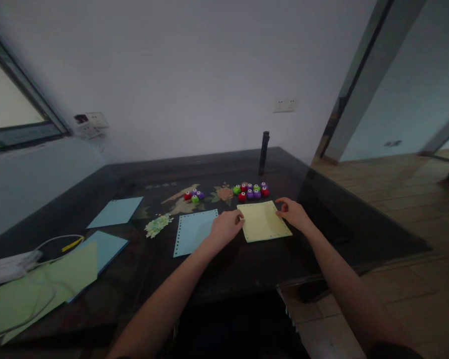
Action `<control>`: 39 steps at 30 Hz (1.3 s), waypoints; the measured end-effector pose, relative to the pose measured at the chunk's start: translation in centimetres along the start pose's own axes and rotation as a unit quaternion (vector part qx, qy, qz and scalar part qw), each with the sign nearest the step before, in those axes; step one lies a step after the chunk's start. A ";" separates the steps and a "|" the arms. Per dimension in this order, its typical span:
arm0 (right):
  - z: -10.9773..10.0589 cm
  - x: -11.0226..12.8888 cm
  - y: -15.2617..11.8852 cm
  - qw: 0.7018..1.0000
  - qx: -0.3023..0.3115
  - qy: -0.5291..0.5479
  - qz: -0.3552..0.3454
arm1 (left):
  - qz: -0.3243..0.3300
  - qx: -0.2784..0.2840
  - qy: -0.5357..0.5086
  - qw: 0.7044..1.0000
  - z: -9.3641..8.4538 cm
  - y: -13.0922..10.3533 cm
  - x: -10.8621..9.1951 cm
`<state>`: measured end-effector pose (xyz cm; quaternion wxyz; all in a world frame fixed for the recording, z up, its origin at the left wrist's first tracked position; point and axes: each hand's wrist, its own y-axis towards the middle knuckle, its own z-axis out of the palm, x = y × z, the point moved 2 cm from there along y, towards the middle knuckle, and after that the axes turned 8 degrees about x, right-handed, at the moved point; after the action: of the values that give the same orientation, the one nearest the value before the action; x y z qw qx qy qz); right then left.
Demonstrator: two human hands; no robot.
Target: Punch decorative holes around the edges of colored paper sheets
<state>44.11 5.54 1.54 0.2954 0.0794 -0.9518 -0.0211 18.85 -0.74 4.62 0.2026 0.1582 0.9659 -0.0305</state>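
A yellow sheet of paper [265, 222] with small holes along its edges lies flat on the dark table between my hands. My left hand [226, 225] is closed, its thumb and finger pinching the sheet's left edge. At the right edge, my right hand [294, 214] has thumb and index finger apart, with the thumb close to the paper; its other fingers are curled and partly hidden. A light blue sheet [194, 230] with punched holes lies to the left, partly covered by my left hand and forearm.
Several red, purple and green eye-topped pieces [250, 193] sit behind the yellow sheet, with a smaller group [194, 196] further left. A black upright cylinder [264, 153] stands at the back. More blue paper [115, 212], green sheets [75, 267] and a white cable [54, 239] lie left.
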 end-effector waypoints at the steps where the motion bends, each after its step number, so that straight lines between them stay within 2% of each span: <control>1: -0.1 0.4 0.0 1.000 -0.011 0.003 -0.011 | 0.005 -0.004 -0.011 1.000 -0.8 -0.3 0.7; 4: -0.5 2.6 -0.3 0.996 -0.035 0.023 -0.074 | 0.030 -0.036 -0.018 0.999 -3.1 -1.3 4.4; 7: -0.4 6.2 -0.7 0.986 -0.034 0.059 -0.153 | 0.018 -0.057 0.018 0.998 -4.6 -2.6 9.5; 10: 1.0 10.5 -0.8 0.975 0.017 0.075 -0.208 | 0.001 -0.082 0.040 0.996 -5.1 -3.9 14.0; 13: 3.6 14.4 -0.1 0.962 0.088 0.046 -0.254 | -0.004 -0.088 0.041 0.995 -5.1 -4.8 16.4; 17: 7.7 16.9 2.0 0.956 0.126 -0.054 -0.260 | -0.047 -0.058 0.071 0.995 -4.6 -5.3 17.3; 20: 10.0 17.4 3.1 0.947 0.129 -0.116 -0.269 | -0.069 -0.033 0.085 0.993 -4.2 -5.2 17.4; 23: 11.3 17.2 3.8 0.939 0.131 -0.151 -0.279 | -0.070 -0.030 0.087 0.993 -3.9 -5.0 17.6; 29: 12.1 16.6 4.4 0.931 0.132 -0.165 -0.297 | -0.070 -0.035 0.092 0.993 -3.9 -5.0 17.9; 39: 12.1 16.5 4.0 0.949 0.110 -0.111 -0.275 | -0.066 -0.052 0.095 0.992 -4.3 -5.1 17.4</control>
<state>23.30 6.74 1.16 0.1598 0.3676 -0.9162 -0.0054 0.53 0.01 1.54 0.1156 0.0852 0.9894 0.0216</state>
